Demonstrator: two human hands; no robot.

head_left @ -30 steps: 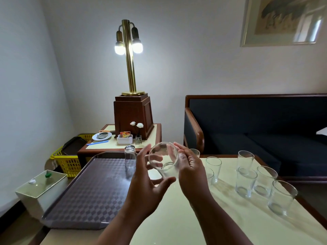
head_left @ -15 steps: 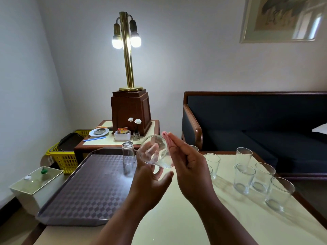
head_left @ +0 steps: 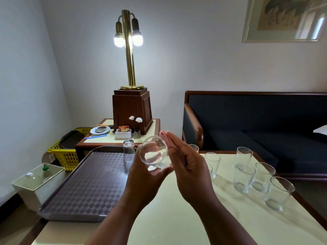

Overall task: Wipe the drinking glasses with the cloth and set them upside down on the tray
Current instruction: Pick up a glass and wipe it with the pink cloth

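My left hand (head_left: 141,175) holds a clear drinking glass (head_left: 153,150) tilted on its side, mouth towards me, above the gap between tray and table. My right hand (head_left: 187,163) is flat with straight fingers, lying against the glass's right side. I see no cloth clearly. One glass (head_left: 128,151) stands upside down at the far edge of the dark checked tray (head_left: 85,188). Several glasses stand upright on the cream table (head_left: 177,218), the nearest (head_left: 212,163) just right of my right hand, others in a cluster (head_left: 243,177) further right.
Behind the tray is a side table with a lit brass lamp (head_left: 129,68) and small items. A yellow basket (head_left: 65,156) and a white lidded box (head_left: 38,179) sit on the floor at left. A dark sofa (head_left: 256,124) runs behind the table.
My right hand has gone from cupping the glass to lying flat beside it with fingers straightened. The glass has turned its mouth more towards me in my left hand.
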